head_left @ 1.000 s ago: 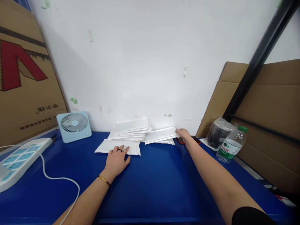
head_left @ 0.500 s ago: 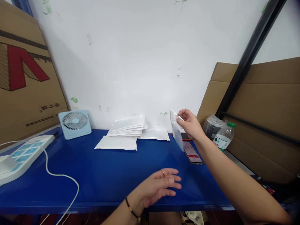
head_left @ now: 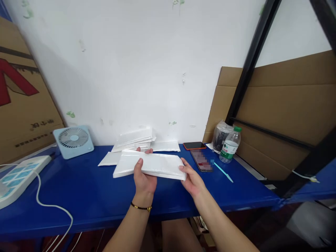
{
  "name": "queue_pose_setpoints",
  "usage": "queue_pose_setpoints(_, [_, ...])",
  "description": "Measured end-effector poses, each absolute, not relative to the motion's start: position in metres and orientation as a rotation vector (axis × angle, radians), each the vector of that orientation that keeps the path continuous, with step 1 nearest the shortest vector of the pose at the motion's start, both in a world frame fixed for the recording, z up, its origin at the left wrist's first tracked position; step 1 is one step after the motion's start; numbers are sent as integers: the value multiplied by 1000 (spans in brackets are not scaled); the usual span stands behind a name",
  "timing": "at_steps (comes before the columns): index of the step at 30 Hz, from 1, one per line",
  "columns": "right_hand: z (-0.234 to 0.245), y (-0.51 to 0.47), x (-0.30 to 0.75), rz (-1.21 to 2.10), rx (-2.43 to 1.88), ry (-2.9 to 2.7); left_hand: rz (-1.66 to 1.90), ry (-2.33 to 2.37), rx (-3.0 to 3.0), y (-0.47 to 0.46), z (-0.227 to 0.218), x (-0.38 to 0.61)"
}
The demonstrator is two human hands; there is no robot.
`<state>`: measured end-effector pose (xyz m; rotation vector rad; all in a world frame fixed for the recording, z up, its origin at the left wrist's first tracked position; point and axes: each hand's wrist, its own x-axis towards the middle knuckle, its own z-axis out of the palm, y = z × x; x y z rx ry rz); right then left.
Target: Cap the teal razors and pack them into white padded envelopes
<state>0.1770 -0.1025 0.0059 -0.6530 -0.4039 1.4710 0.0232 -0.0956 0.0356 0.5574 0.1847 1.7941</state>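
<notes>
A flat white packet (head_left: pixel 154 162) with a glossy wrapper is held slightly tilted above the table's middle. My left hand (head_left: pixel 145 182) grips it from below near the centre, thumb on top and fingertips showing behind its far edge. At its right end, my right hand (head_left: pixel 193 179) has the corner between thumb and fingers. Behind it lies a loose pile of similar white packets (head_left: pixel 133 138) against the wall. One more white packet (head_left: pixel 168 146) lies flat to the right of the pile, and another (head_left: pixel 107 159) at the left is partly hidden by the held one.
On the blue table (head_left: pixel 86 196) stand a light-blue fan (head_left: pixel 74 140) and a white power strip (head_left: pixel 25 175) with a cable at the left. Right are two phones (head_left: pixel 194 145), a teal stick (head_left: pixel 224 172), a water bottle (head_left: pixel 229 148) and a plastic-wrapped dark item (head_left: pixel 219 137). Cardboard flanks both sides.
The right hand has come from near the phones to the middle. The left hand, empty before, has risen and closed; both hands now hold the white packet. The view has turned right.
</notes>
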Motion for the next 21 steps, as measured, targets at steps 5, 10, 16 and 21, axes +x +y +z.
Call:
queue_pose_setpoints(5, [0,-79,151,1624,-489,-29,1923,368,715,-80,59,35])
queue_pose_setpoints(10, [-9,-55,138,1656,-499,58,1874,463,1070,-79,83,44])
queue_pose_setpoints(16, [-15,-47,136,1702,-566,46,1854,519,1194,-78,90,48])
queue_pose_setpoints(21, [-19,-40,138,1567,-874,-167,1887,512,1156,-73,81,48])
